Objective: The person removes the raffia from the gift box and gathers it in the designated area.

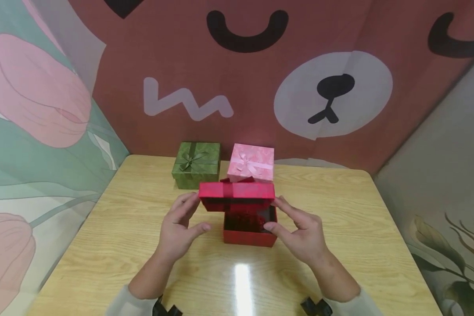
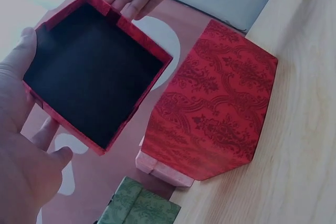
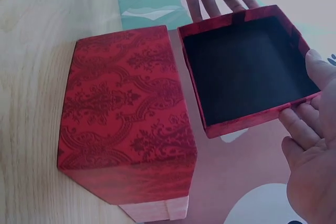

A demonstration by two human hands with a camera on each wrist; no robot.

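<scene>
1. Well, a red lid (image 1: 237, 190) hangs near the middle of the head view, tipped, its dark hollow underside facing both wrist cameras; only scraps of its bow show above the top edge.
2. The left hand (image 1: 178, 230), left of center, has fairly straight fingers against the lid's left end, its thumb spread away.
3. The right hand (image 1: 303, 232), right of center, mirrors it: extended fingers at the lid's right end, thumb spread away; the two hold the lid between them.
4. A red box (image 1: 248, 238) stands uncovered on the table (image 1: 320, 272), below the lid, which hides its rear; the dark red contents are hard to make out.
5. Behind, upper center, sit a green box (image 1: 197, 164) and a pink box (image 1: 256, 153), the latter's lower edge hidden.
6. Both sleeves (image 1: 128, 303) are cut off at the bottom edge.
</scene>
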